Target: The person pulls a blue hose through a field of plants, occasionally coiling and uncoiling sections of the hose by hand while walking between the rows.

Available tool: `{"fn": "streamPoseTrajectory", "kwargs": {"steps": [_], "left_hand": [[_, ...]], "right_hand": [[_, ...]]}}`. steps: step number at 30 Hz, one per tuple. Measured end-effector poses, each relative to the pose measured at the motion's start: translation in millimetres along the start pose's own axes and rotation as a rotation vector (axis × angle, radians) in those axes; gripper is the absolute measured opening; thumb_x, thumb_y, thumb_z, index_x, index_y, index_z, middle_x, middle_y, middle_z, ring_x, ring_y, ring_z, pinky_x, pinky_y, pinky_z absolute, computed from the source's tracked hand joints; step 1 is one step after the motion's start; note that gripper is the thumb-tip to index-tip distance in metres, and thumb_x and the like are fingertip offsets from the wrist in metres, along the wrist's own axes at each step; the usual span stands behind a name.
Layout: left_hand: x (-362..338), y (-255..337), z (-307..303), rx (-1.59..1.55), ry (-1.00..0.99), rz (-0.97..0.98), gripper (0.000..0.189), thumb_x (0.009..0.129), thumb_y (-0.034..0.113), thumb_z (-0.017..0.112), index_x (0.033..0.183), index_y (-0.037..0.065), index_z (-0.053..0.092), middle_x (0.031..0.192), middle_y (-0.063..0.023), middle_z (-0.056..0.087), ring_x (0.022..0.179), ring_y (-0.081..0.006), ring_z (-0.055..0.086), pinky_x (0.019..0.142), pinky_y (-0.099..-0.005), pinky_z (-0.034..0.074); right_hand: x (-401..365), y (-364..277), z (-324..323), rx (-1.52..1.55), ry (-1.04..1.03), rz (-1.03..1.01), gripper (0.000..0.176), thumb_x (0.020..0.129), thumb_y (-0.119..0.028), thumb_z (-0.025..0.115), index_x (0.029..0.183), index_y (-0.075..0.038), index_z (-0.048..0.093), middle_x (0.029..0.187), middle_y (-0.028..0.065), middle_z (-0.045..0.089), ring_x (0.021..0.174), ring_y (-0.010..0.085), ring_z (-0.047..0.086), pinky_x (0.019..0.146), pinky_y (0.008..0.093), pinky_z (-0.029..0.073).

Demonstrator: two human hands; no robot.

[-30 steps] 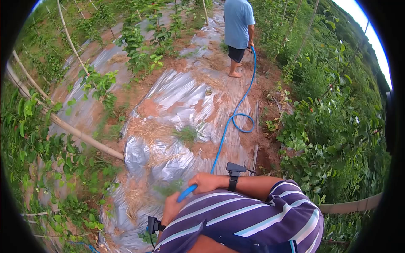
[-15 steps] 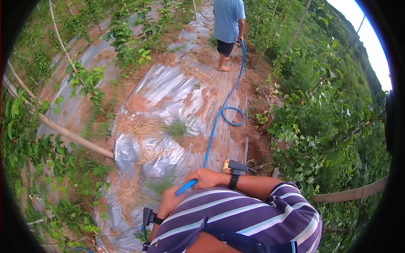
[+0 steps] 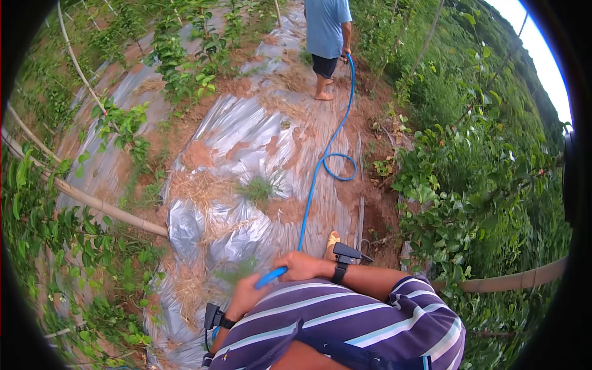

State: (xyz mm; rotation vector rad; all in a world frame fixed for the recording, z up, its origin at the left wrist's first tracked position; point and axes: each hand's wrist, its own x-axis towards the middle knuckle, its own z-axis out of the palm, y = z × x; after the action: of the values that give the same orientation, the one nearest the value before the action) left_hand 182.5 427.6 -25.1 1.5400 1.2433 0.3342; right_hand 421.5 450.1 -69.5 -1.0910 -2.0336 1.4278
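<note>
A blue hose (image 3: 325, 157) runs along the ground from a person ahead to my hands, with one loop lying partway. My left hand (image 3: 246, 294) is closed around the hose at the front of my striped shirt. Close beside it, my right hand (image 3: 293, 266) also wraps the hose, and a short thick stretch of blue shows between the two hands. Both wrists carry a strapped black device. The fingers of both hands are partly hidden by the hands themselves.
A person in a blue shirt (image 3: 327, 28) stands ahead, holding the hose's far part. Silver plastic sheeting (image 3: 246, 132) with soil and straw covers the path. A pole (image 3: 111, 209) slants in from the left. Leafy plants (image 3: 462, 179) line both sides. My yellow shoe (image 3: 333, 240) shows below.
The view has shifted slightly, and more of the yellow shoe shows below my right hand. Both hands keep their hold on the hose.
</note>
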Motion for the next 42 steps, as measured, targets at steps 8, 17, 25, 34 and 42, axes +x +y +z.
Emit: {"fn": "streamPoseTrajectory", "kwargs": {"steps": [8, 17, 25, 34, 42], "left_hand": [[1.4, -12.4, -3.4, 0.055, -0.025, 0.003, 0.026, 0.085, 0.026, 0.075, 0.084, 0.002, 0.065, 0.068, -0.0084, 0.059, 0.064, -0.0114, 0.051, 0.059, -0.0333, 0.045], [3.2, -12.3, -9.9, 0.034, -0.05, 0.043, 0.029, 0.084, 0.027, 0.074, 0.08, 0.001, 0.062, 0.065, -0.0092, 0.056, 0.063, -0.0136, 0.051, 0.059, -0.0346, 0.044], [10.4, -36.5, -3.7, 0.03, -0.109, 0.036, 0.024, 0.086, 0.02, 0.078, 0.084, 0.002, 0.064, 0.066, 0.0005, 0.052, 0.065, -0.0074, 0.047, 0.059, -0.0278, 0.041], [2.0, -23.2, -5.5, 0.053, -0.023, 0.04, 0.027, 0.084, 0.023, 0.077, 0.079, 0.001, 0.062, 0.062, -0.0052, 0.05, 0.062, -0.0095, 0.044, 0.055, -0.0317, 0.04], [0.0, -22.4, -7.3, 0.07, -0.043, -0.024, 0.028, 0.084, 0.024, 0.076, 0.079, 0.001, 0.062, 0.064, -0.0069, 0.053, 0.062, -0.0116, 0.047, 0.057, -0.032, 0.041]], "right_hand": [[-2.2, 8.4, 14.0, -0.057, 0.011, 0.021, 0.021, 0.078, -0.016, 0.073, 0.096, -0.006, 0.068, 0.08, 0.0144, 0.064, 0.077, 0.0294, 0.065, 0.07, 0.0404, 0.05], [6.1, -4.1, 3.8, -0.006, -0.009, 0.037, 0.019, 0.078, -0.023, 0.071, 0.084, -0.006, 0.065, 0.077, 0.016, 0.065, 0.076, 0.0337, 0.066, 0.068, 0.0422, 0.05], [5.0, 14.6, 19.5, 0.02, 0.042, 0.015, 0.021, 0.077, -0.023, 0.071, 0.082, -0.004, 0.064, 0.075, 0.0168, 0.064, 0.074, 0.0353, 0.065, 0.068, 0.044, 0.049], [6.5, 14.9, 21.2, 0.057, 0.0, 0.005, 0.021, 0.079, -0.022, 0.072, 0.09, -0.004, 0.067, 0.077, 0.0178, 0.064, 0.072, 0.0323, 0.064, 0.066, 0.0427, 0.048], [8.6, 22.7, 29.8, 0.036, 0.0, 0.016, 0.021, 0.078, -0.022, 0.072, 0.089, -0.004, 0.067, 0.078, 0.0185, 0.065, 0.076, 0.0344, 0.066, 0.067, 0.0428, 0.05]]}}
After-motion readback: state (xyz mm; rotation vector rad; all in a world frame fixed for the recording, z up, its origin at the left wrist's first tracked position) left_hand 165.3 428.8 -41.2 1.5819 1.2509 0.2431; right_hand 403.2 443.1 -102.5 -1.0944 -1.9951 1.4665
